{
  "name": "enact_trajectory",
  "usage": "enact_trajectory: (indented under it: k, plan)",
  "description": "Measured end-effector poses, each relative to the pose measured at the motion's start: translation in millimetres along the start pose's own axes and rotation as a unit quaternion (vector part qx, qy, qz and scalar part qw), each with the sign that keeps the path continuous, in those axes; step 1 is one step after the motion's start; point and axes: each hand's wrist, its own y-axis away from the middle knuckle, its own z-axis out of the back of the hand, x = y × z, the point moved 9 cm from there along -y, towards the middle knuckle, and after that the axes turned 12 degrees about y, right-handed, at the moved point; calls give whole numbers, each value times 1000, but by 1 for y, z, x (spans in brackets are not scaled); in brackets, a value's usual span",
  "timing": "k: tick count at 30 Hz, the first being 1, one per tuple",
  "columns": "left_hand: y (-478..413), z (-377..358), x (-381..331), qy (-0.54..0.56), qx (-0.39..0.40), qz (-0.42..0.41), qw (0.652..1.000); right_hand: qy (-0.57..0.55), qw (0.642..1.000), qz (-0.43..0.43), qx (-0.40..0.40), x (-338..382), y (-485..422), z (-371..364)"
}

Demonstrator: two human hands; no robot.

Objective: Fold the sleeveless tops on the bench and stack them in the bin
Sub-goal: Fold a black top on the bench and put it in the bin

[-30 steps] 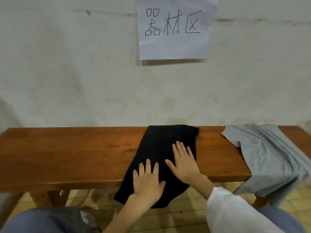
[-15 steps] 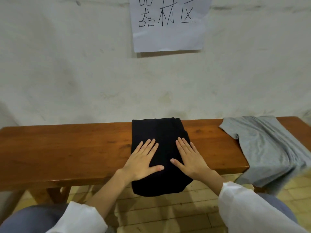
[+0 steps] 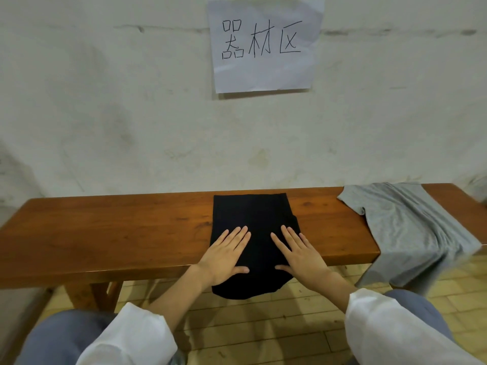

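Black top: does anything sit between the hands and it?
Nothing visible does. The left hand and the right hand both press flat on the black top, which lies on the bench. The grey top lies apart, to the right.

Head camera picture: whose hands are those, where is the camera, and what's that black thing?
The camera sits on a person's head and looks down, so you see that person's own hands. The left hand and right hand lie flat, fingers straight, pressing on a folded black top on a bench. Its near edge hangs over the bench front. Neither hand grips anything. A grey top lies rumpled at the bench's right end, partly hanging off. A paper sign is on the wall.
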Motion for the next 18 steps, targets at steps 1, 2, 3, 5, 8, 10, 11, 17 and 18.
enact_trajectory:
  k: [1, 2, 3, 5, 8, 10, 11, 17, 18]
  plan:
    - [2, 1, -2, 8, 3, 4, 1000, -7, 1000, 5, 10, -1, 2, 2]
    - [3, 5, -3, 27, 10, 11, 1000, -19, 999, 9, 24, -2, 4, 5]
    - [4, 8, -3, 58, 20, 20, 998, -42, 998, 14, 38, -3, 6, 9]
    - [5, 20, -2, 157, 36, 46, 986, -108, 992, 15, 59, -7, 9, 21]
    - [10, 47, -1, 310, 37, 68, 948, -216, 973, 11, 77, -18, 11, 42]
    - [14, 62, -2, 322, 65, 79, 941, -274, 957, 32, 87, -24, 12, 57]
    - [14, 70, -2, 320, 81, 81, 940, -292, 950, 41, 97, -28, 13, 65]
    - [-9, 156, 9, 270, 1, 63, 961, -263, 964, 14, 23, -66, -15, 136]
    - [-15, 176, 13, 247, -36, 62, 966, -242, 970, -2, -15, -74, -23, 153]
